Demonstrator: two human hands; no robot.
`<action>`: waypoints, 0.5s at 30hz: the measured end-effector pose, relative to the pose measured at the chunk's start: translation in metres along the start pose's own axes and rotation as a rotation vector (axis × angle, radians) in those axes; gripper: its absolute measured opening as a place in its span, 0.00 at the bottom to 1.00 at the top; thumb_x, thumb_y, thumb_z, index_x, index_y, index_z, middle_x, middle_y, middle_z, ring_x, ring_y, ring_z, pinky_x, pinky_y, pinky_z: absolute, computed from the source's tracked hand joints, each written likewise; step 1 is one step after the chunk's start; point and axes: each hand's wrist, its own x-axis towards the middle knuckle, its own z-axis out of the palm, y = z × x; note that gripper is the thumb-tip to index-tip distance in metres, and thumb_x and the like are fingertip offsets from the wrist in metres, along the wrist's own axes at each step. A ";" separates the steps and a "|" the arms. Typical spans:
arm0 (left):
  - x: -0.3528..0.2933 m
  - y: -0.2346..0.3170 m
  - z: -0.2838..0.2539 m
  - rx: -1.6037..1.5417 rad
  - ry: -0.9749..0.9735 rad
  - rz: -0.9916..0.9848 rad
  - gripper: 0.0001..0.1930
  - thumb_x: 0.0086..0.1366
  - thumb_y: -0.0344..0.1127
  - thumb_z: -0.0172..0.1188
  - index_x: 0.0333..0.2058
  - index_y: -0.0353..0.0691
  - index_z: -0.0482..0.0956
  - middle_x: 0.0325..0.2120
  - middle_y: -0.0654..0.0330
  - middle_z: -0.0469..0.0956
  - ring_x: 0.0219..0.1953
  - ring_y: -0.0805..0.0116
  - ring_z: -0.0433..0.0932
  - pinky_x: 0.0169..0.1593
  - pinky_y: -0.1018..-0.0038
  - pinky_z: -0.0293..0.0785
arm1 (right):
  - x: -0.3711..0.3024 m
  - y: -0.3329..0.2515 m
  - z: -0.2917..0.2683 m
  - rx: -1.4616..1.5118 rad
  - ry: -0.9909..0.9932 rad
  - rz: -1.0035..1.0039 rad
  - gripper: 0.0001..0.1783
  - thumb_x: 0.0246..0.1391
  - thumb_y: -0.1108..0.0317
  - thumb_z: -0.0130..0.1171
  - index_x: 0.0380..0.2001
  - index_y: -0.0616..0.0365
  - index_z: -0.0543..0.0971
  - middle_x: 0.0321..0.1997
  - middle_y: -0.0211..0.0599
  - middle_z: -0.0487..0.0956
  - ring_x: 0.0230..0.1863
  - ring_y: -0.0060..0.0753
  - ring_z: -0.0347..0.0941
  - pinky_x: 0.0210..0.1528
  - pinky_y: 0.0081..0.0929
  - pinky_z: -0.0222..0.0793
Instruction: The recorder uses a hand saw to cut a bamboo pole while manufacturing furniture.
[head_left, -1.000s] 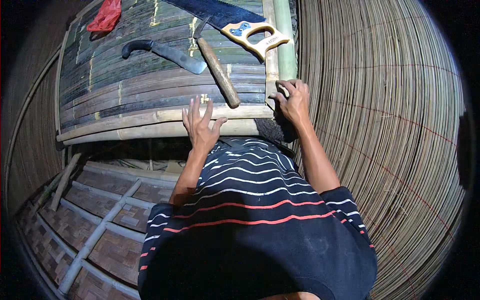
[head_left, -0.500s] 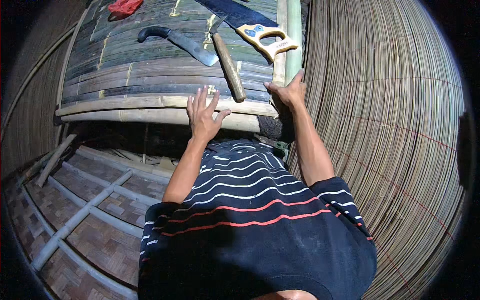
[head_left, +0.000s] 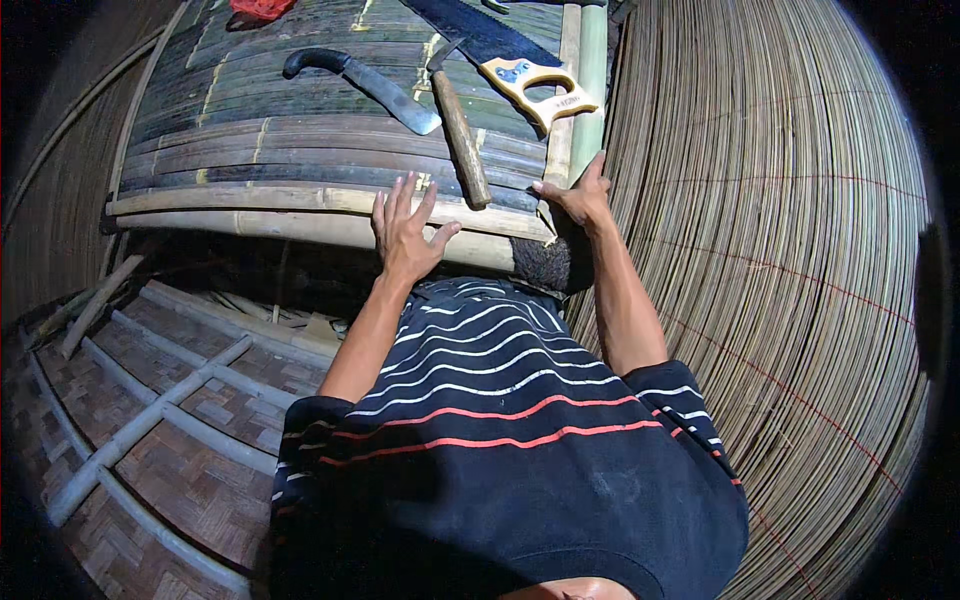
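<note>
Big curved wall of thin pale bamboo strips [head_left: 780, 280] fills right side. Woven bamboo floor panels w/ pole frame [head_left: 150, 420] lower left. Raised platform of dark split-bamboo slats [head_left: 250, 120] at top, pale bamboo pole [head_left: 300, 228] along its near edge. Person in dark navy shirt w/ white and red stripes [head_left: 500, 440], both arms reaching to platform near edge.

On platform, near right corner: black-bladed handsaw w/ yellow wooden handle [head_left: 520, 60], machete w/ black handle [head_left: 365, 85] to its left, hammer w/ brown wooden handle [head_left: 462, 130] between them, handle end at near edge. Red cloth [head_left: 260, 8] at far edge.

L hand [head_left: 405, 235] flat on edge pole, fingers spread apart, gripping nothing, just left of hammer handle. R hand [head_left: 578, 198] at near right corner, fingers curled on slat edge; exact grip unclear.
</note>
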 end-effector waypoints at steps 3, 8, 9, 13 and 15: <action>0.002 0.007 -0.004 0.009 -0.006 -0.002 0.43 0.57 0.63 0.70 0.66 0.44 0.74 0.70 0.43 0.64 0.74 0.44 0.56 0.75 0.45 0.39 | 0.013 0.012 -0.006 -0.060 -0.089 -0.038 0.90 0.32 0.44 0.86 0.75 0.68 0.24 0.76 0.83 0.43 0.77 0.73 0.49 0.79 0.46 0.49; 0.005 0.011 -0.002 0.036 0.014 -0.009 0.47 0.56 0.69 0.68 0.64 0.38 0.75 0.70 0.45 0.64 0.74 0.46 0.56 0.75 0.44 0.38 | 0.010 0.007 -0.012 -0.049 -0.121 -0.081 0.91 0.33 0.47 0.86 0.73 0.71 0.22 0.77 0.81 0.42 0.80 0.68 0.43 0.80 0.45 0.47; 0.006 0.011 -0.001 0.053 -0.012 -0.022 0.51 0.54 0.70 0.68 0.67 0.37 0.70 0.71 0.43 0.61 0.75 0.44 0.54 0.75 0.44 0.37 | 0.012 0.008 -0.012 -0.038 -0.127 -0.070 0.92 0.32 0.46 0.87 0.73 0.71 0.22 0.77 0.81 0.41 0.80 0.69 0.42 0.80 0.45 0.45; 0.007 0.027 0.003 0.061 0.009 -0.088 0.64 0.50 0.74 0.68 0.74 0.35 0.55 0.74 0.35 0.50 0.77 0.39 0.45 0.75 0.41 0.33 | 0.018 0.015 -0.009 -0.011 -0.148 -0.082 0.93 0.28 0.44 0.88 0.74 0.69 0.23 0.76 0.85 0.38 0.80 0.72 0.39 0.81 0.48 0.42; 0.009 0.037 0.005 0.094 -0.059 -0.114 0.70 0.47 0.77 0.68 0.76 0.35 0.47 0.75 0.31 0.44 0.78 0.36 0.40 0.74 0.37 0.31 | 0.019 0.016 -0.007 -0.050 -0.113 -0.086 0.94 0.28 0.43 0.87 0.74 0.68 0.22 0.76 0.87 0.38 0.80 0.72 0.39 0.81 0.48 0.43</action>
